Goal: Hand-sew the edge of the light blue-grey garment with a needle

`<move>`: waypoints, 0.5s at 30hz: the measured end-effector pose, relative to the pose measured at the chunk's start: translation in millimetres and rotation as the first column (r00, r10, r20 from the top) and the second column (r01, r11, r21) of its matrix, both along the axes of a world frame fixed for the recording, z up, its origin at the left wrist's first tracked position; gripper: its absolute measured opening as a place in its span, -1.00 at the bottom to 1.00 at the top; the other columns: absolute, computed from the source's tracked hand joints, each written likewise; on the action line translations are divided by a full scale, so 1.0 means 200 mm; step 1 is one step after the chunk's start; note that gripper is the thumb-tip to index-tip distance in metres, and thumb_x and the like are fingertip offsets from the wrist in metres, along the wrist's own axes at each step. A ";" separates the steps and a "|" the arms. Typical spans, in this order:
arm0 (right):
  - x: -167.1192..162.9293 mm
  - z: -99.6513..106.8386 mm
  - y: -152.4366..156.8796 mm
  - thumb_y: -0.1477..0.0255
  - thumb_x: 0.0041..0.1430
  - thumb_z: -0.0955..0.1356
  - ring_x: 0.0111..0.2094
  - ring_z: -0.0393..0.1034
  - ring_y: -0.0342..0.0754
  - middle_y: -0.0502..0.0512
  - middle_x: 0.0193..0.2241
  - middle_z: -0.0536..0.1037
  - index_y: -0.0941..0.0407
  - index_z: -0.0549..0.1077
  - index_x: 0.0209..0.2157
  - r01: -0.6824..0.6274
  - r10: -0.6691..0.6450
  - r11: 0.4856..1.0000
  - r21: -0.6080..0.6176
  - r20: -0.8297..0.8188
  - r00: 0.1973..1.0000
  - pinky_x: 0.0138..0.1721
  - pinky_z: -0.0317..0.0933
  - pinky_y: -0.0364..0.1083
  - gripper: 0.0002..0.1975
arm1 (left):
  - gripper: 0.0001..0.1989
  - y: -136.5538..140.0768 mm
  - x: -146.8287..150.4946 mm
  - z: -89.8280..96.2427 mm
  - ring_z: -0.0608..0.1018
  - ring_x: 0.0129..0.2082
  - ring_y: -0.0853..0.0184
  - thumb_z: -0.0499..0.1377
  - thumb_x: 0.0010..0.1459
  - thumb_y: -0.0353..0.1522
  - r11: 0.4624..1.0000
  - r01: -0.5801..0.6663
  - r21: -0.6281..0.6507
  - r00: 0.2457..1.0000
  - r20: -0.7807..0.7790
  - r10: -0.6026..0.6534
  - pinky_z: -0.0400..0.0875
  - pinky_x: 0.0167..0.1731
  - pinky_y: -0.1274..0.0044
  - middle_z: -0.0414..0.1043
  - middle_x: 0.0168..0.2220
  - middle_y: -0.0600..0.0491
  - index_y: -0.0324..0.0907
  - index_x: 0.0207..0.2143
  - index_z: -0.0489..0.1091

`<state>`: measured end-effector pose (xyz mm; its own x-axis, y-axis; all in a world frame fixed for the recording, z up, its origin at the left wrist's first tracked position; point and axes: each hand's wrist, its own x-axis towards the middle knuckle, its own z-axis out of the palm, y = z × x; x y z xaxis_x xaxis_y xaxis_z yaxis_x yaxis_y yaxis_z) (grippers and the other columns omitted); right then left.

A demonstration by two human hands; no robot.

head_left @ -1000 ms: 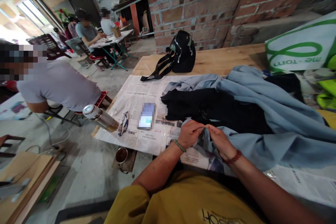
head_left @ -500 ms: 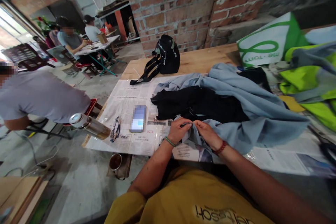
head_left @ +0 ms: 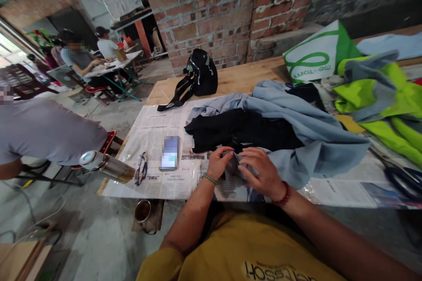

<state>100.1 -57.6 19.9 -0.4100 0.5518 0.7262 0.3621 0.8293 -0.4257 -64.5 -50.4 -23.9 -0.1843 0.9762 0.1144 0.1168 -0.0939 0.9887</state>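
Observation:
My left hand (head_left: pixel 218 164), with a green bead bracelet, is closed in a pinch on the edge of a grey cloth (head_left: pixel 329 147). My right hand (head_left: pixel 262 171), wearing a red bead bracelet, is just beside it with its fingers curved and apart over the same cloth edge. Anything small at those fingertips is too fine to make out. A black cloth piece (head_left: pixel 244 129) lies on the grey cloth, just beyond my hands. Part of the grey cloth hangs between my hands near the table edge.
Newspaper (head_left: pixel 128 189) covers the table. Left are a phone (head_left: pixel 169 153), glasses (head_left: pixel 141 169) and a bottle (head_left: pixel 108 167). Behind stand a black bag (head_left: pixel 205 74) and a green-white bag (head_left: pixel 316 57). Scissors (head_left: pixel 402 180) and yellow-green clothing (head_left: pixel 385 96) lie right. A person (head_left: pixel 49 127) sits at left.
My right hand has loosened its pinch; its fingers have spread and lifted slightly away from the left hand. The left hand keeps its pinch. The view has shifted to the right.

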 end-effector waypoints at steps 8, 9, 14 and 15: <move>0.05 -0.16 0.04 0.58 0.08 0.25 -0.14 0.34 0.02 0.13 -0.26 0.47 0.08 0.27 -0.40 0.100 -0.098 0.994 -0.047 0.060 0.993 -0.13 0.24 0.06 -0.90 | -0.82 0.00 0.00 0.03 0.33 -0.54 0.51 0.28 -0.09 -0.31 0.995 -0.018 -0.100 0.939 0.341 0.051 0.18 -0.51 0.64 0.38 -0.53 0.13 -0.23 -0.42 0.49; 0.06 -0.17 0.07 0.60 0.08 0.23 -0.23 0.36 -0.02 0.09 -0.33 0.47 0.08 0.26 -0.41 0.131 -0.126 0.988 -0.081 0.061 0.990 -0.18 0.24 0.02 -0.88 | -0.82 0.00 0.00 0.03 0.33 -0.54 0.51 0.29 -0.11 -0.30 0.995 0.000 -0.103 0.934 0.356 0.037 0.17 -0.51 0.64 0.39 -0.53 0.12 -0.23 -0.43 0.49; 0.07 -0.21 0.16 0.61 0.08 0.20 -0.33 0.35 -0.05 0.06 -0.41 0.47 0.10 0.33 -0.45 0.175 -0.156 0.980 -0.094 0.185 0.970 -0.26 0.19 -0.02 -0.84 | -0.81 0.00 0.01 0.03 0.38 -0.46 0.48 0.33 -0.15 -0.30 0.989 0.115 -0.090 0.916 0.394 -0.070 0.21 -0.42 0.62 0.44 -0.45 0.09 -0.23 -0.46 0.51; 0.06 -0.21 0.16 0.61 0.09 0.21 -0.30 0.36 -0.04 0.09 -0.37 0.48 0.11 0.36 -0.42 0.177 -0.161 0.982 -0.062 0.200 0.966 -0.24 0.19 -0.02 -0.84 | -0.80 -0.01 0.00 0.03 0.38 -0.45 0.48 0.33 -0.15 -0.29 0.989 0.117 -0.091 0.911 0.407 -0.070 0.22 -0.40 0.62 0.44 -0.45 0.10 -0.23 -0.45 0.51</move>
